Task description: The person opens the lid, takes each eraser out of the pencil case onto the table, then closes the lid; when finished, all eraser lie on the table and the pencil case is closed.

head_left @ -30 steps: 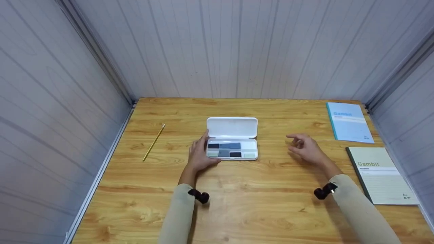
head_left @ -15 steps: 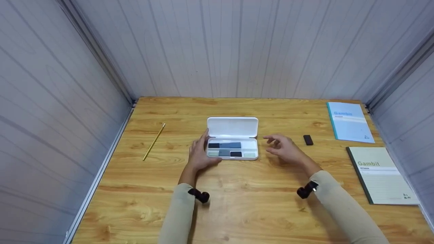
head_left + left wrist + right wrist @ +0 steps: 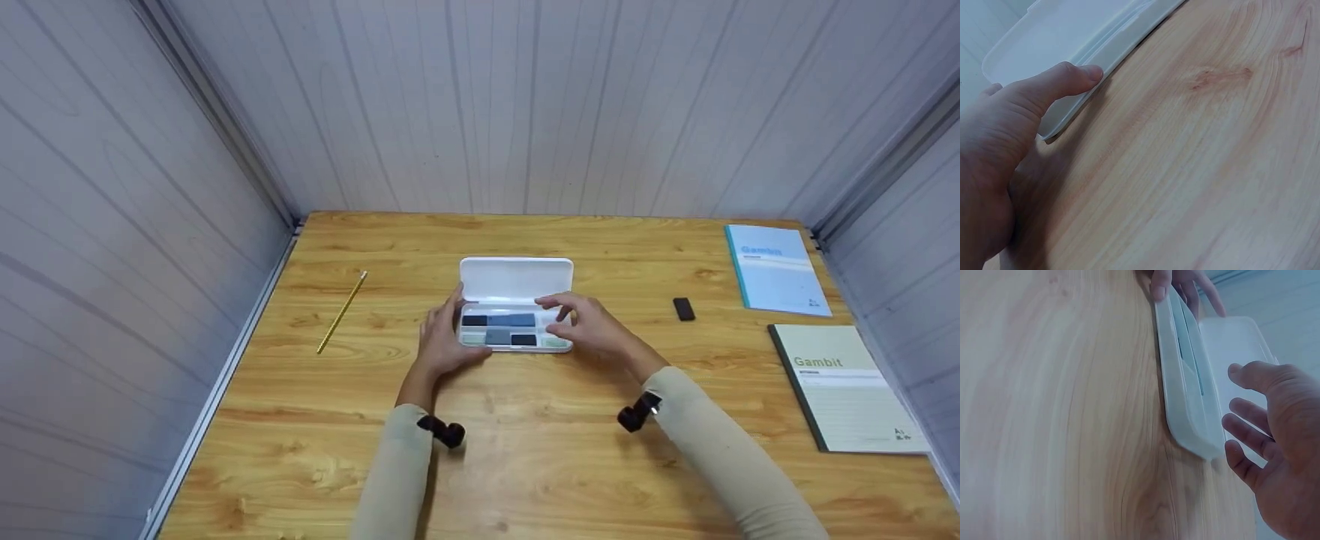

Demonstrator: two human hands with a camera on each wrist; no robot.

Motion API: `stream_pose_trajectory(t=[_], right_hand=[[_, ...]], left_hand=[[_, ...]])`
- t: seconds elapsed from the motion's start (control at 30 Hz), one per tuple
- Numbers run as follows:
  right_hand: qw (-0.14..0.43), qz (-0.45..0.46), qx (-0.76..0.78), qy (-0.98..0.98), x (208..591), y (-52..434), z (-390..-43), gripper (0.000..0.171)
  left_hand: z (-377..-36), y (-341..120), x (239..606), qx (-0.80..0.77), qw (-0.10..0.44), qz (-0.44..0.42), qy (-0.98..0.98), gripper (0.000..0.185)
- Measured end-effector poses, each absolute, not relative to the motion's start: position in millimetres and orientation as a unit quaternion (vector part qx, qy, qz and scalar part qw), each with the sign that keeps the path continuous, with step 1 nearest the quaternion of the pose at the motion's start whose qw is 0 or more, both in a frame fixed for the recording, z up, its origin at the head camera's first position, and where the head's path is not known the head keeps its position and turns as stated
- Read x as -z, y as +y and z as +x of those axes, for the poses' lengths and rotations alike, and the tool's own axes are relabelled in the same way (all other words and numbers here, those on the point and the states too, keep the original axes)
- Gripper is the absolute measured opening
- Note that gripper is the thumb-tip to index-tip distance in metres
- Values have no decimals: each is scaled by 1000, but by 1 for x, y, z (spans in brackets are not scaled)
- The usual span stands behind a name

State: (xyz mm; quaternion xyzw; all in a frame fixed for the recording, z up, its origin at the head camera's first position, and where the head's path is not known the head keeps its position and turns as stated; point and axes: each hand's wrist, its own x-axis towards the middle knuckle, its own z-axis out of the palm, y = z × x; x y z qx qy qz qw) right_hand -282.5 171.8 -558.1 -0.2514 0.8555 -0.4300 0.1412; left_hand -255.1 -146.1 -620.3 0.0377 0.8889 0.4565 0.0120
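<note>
A white pencil case [image 3: 516, 349] lies on the table with its lid [image 3: 516, 279] raised at the back. Inside are black, blue-grey and pale green blocks in two rows. My left hand [image 3: 442, 341] holds the case's left end, thumb along the front edge and fingers by the side; the left wrist view shows the thumb [image 3: 1067, 81] on the front wall. Over the right end hovers my right hand [image 3: 592, 326], fingers loosely bent and nothing in them. In the right wrist view, thumb and fingers [image 3: 1249, 433] are spread apart beside the case.
A small black block [image 3: 683, 309] lies right of the case. Two notebooks rest at the right, a blue one [image 3: 780, 274] behind a pale green one [image 3: 847, 394]. A yellow pencil [image 3: 342, 313] lies at the left. Panel walls [image 3: 495, 112] enclose the table [image 3: 555, 465].
My right hand has moved left from beside the black block, uncovering it, to above the case's right end. My left hand stays on the case.
</note>
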Motion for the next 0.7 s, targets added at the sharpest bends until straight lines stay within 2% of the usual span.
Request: stream_pose_trajectory(t=[0.27, 0.7], right_hand=[[166, -245, 428, 854, 561, 154, -286, 50], [170, -225, 438, 853, 574, 141, -292, 49]], left_hand=[[-256, -145, 621, -453, 21, 29, 891, 136], [-256, -146, 623, -442, 11, 37, 896, 134]])
